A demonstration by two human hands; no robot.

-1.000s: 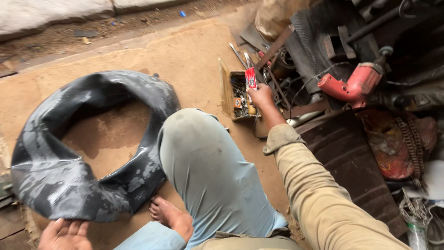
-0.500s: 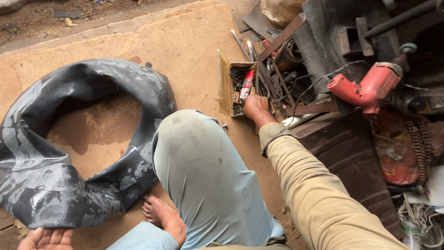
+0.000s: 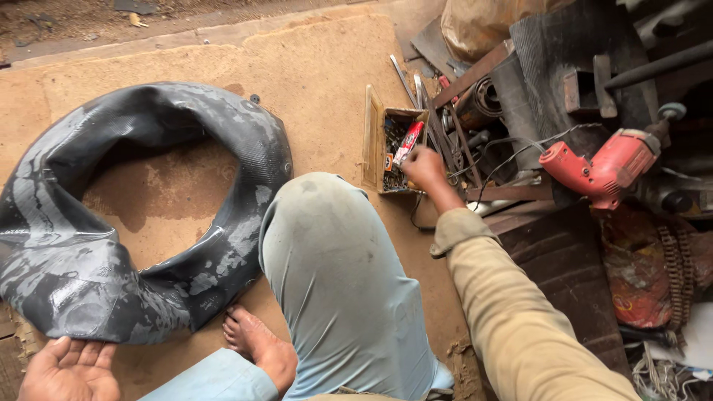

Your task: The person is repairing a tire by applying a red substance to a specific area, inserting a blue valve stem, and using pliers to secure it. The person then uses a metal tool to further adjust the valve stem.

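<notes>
The person is sitting on the floor [image 3: 327, 82], one knee [image 3: 319, 215] raised in pale blue trousers and a bare foot [image 3: 256, 349] tucked beneath it. The right hand [image 3: 423, 167] is reaching out to a small open box [image 3: 386, 148] lying on the floor just past the knee. Its fingers [image 3: 416, 157] are curling closed over the box's right edge, touching a red and white tube [image 3: 408, 142] that is poking up out of the box; whether they are actually gripping the tube I cannot tell from here. The box is holding a jumble of small bits, too small to make out.

The left hand [image 3: 70, 370] is resting palm up at the bottom left, fingers loosely spread and holding nothing, its fingertips just beside the near edge of a big black inner tube [image 3: 148, 223]. The inner tube is lying limp and wrinkled in a ring on the floor, left of the knee, well apart from the box.

To the right of the box, a red drill [image 3: 601, 167] is lying among metal scraps and wires, near the right hand but not touching it. A dark ribbed mat [image 3: 564, 260] is lying beside the tan-sleeved right arm.
</notes>
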